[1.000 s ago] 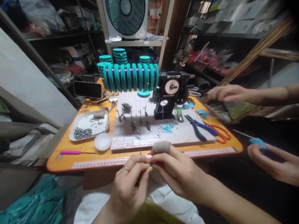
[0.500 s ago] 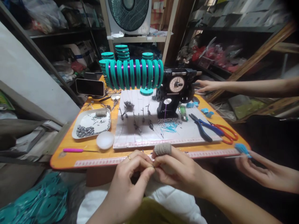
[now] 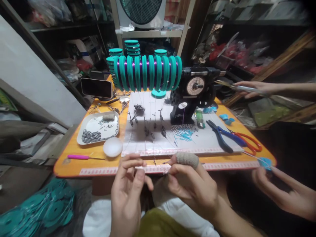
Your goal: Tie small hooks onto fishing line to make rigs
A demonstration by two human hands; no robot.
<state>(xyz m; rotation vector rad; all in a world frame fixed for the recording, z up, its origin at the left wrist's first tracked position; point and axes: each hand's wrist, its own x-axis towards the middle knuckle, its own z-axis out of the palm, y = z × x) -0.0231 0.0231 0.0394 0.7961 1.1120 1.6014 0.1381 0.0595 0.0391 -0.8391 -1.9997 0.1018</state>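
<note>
My left hand (image 3: 128,184) and my right hand (image 3: 191,182) are raised just in front of the near edge of the orange table (image 3: 74,166). The left fingers pinch a thin, pale line, too fine to name. A grey wrap covers my right index finger (image 3: 187,158), and that hand's fingers are pinched on a small dark piece I cannot make out. The hands are a little apart. Behind them lies a white mat (image 3: 187,143) with small hooks and thin lines running to a row of teal spools (image 3: 148,72).
A black counter machine (image 3: 195,95) stands beside the spools. A white tray (image 3: 97,130) with grey weights, a round white lid (image 3: 113,146), a pink tool (image 3: 77,157), pliers (image 3: 219,133), orange scissors (image 3: 249,141) and a phone (image 3: 96,88) lie about. Another person's hands (image 3: 283,194) work at right.
My hands have drawn apart, the left sliding left away from the right. The other person's far hand has pulled back from the machine, holding a long tool.
</note>
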